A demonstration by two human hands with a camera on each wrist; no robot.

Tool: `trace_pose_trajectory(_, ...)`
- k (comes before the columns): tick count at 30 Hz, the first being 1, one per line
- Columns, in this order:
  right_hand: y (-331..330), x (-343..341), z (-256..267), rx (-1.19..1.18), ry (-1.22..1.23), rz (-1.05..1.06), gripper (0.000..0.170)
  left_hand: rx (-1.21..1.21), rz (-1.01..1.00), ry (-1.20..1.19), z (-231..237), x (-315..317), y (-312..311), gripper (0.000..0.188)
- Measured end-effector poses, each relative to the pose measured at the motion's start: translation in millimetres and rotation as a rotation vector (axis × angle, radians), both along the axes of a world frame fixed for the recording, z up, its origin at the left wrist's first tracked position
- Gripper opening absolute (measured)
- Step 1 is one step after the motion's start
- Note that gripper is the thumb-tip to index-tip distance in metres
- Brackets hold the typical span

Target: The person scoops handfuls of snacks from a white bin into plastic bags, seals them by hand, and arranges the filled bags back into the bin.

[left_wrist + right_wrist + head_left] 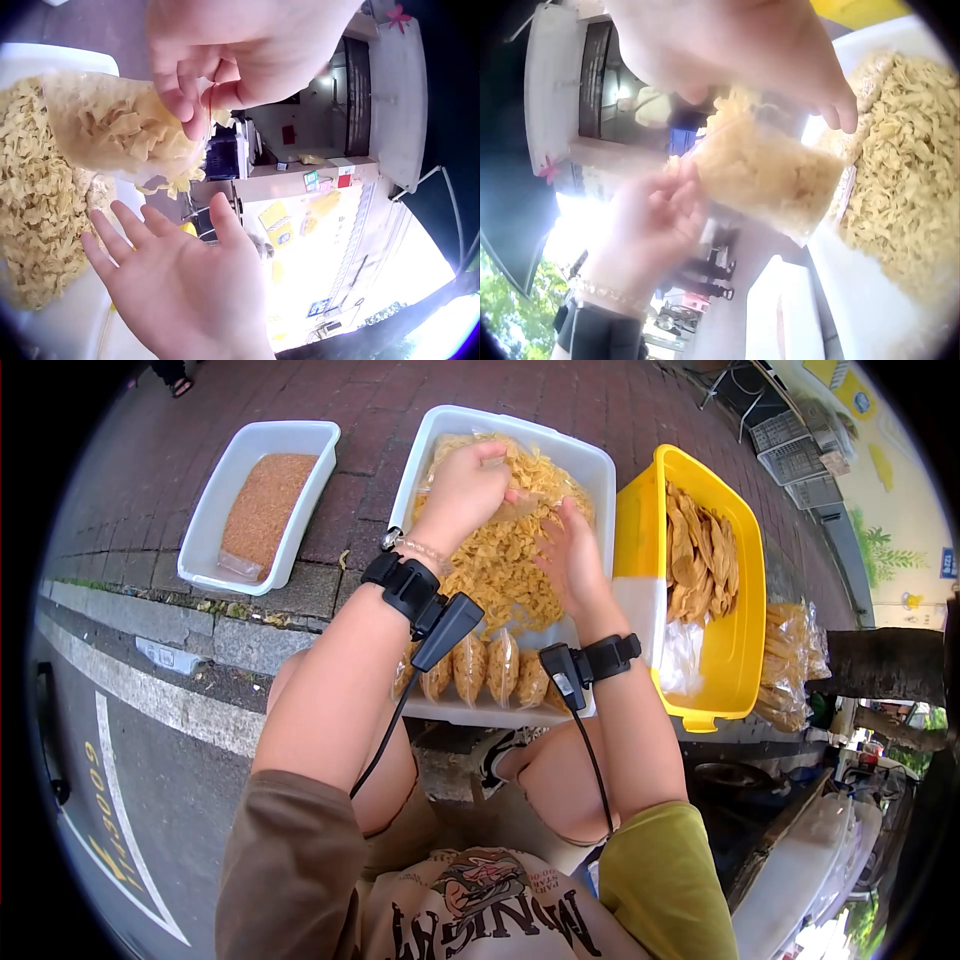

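My left hand [462, 488], with a beaded bracelet on its wrist, pinches a clear zip bag [112, 120] by its top edge. Yellow dried strips fill much of the bag, and some stick out at its mouth in both wrist views. The bag hangs tilted above a white tub [606, 490] heaped with loose yellow strips [500, 580]. Beside the bag's mouth, my right hand [576, 560] is held with its palm turned toward the bag and its fingers spread, holding nothing. Several filled bags [470, 668] stand in a row along the tub's near side.
To the left, a white bin [318, 470] holds brown granules [262, 505]. A yellow bin [745, 650] at right contains flat brown pieces [695, 555] and white plastic. More filled bags [785, 670] lie beyond it, near a tree trunk [880, 660].
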State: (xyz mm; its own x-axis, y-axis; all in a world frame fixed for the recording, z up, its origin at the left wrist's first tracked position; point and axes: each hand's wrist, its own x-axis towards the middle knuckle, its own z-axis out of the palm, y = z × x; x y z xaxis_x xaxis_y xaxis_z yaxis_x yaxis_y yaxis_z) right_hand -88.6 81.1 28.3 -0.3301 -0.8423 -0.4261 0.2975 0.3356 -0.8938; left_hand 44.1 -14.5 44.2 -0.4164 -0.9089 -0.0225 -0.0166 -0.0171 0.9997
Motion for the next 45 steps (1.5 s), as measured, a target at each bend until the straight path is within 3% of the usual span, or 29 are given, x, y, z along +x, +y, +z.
trace_pose_trajectory(4, -7, 2, -3, -0.271, -0.061, 0.006, 0.07, -0.008, -0.094, -0.057, -5, -3, 4, 0.043)
trace_pose_trajectory(7, -13, 0, -14, -0.393, 0.149, -0.09, 0.062, -0.003, -0.119, -0.048, -5, -5, 5, 0.042)
trace_pose_trajectory(9, -15, 0, -18, -0.538, 0.615, -0.1, 0.051, 0.018, -0.124, -0.055, -2, -5, 7, 0.041)
trace_pose_trajectory(10, -14, -1, -17, -0.537, 0.616, -0.099, 0.051, 0.019, -0.127, -0.063, 0, -5, 7, 0.041)
trace_pose_trajectory(12, -11, -4, -13, -0.579, 1.065, -0.071, 0.041, 0.022, -0.131, -0.071, -1, -6, 6, 0.041)
trace_pose_trajectory(13, -9, -4, -12, -0.577, 1.065, -0.069, 0.041, -0.001, -0.135, -0.074, -3, -6, 5, 0.042)
trace_pose_trajectory(15, -7, -4, -11, -0.632, 1.459, -0.065, 0.037, -0.022, -0.138, -0.077, -3, -6, 5, 0.042)
trace_pose_trajectory(19, -2, 1, -2, -0.674, 1.386, 0.043, 0.036, -0.045, -0.118, -0.056, -5, -10, 6, 0.042)
trace_pose_trajectory(22, 5, 13, 10, -0.729, 1.591, 0.114, 0.034, -0.056, -0.155, -0.039, 3, -7, 8, 0.042)
trace_pose_trajectory(25, 6, 21, 9, -0.617, 1.43, 0.21, 0.032, -0.046, -0.228, -0.008, 10, -5, 12, 0.041)
trace_pose_trajectory(28, 0, 14, 2, -0.644, 1.531, 0.177, 0.026, -0.131, -0.258, -0.045, 4, -4, 13, 0.042)
trace_pose_trajectory(30, -1, 9, 3, -0.52, 1.608, 0.32, 0.02, -0.198, -0.277, -0.085, 1, -4, 15, 0.043)
trace_pose_trajectory(33, 0, 9, 3, -0.452, 1.627, 0.273, 0.016, -0.204, -0.329, -0.108, 1, -6, 19, 0.043)
trace_pose_trajectory(36, -3, 4, 9, -0.496, 1.536, 0.319, 0.021, -0.081, -0.32, -0.068, 7, -3, 16, 0.04)
trace_pose_trajectory(38, -2, 5, 16, -0.554, 1.452, 0.231, 0.023, 0.006, -0.185, -0.09, 11, -2, 9, 0.037)
trace_pose_trajectory(39, -2, 6, 19, -0.614, 1.365, 0.15, 0.025, 0.007, -0.184, -0.09, 10, -1, 5, 0.037)
trace_pose_trajectory(43, 2, -1, 23, -0.654, 1.425, 0.139, 0.027, -0.073, -0.117, -0.132, 7, 4, -3, 0.034)
trace_pose_trajectory(45, 5, -4, 22, -0.584, 1.383, 0.273, 0.026, -0.09, -0.109, -0.159, 11, 3, -3, 0.033)
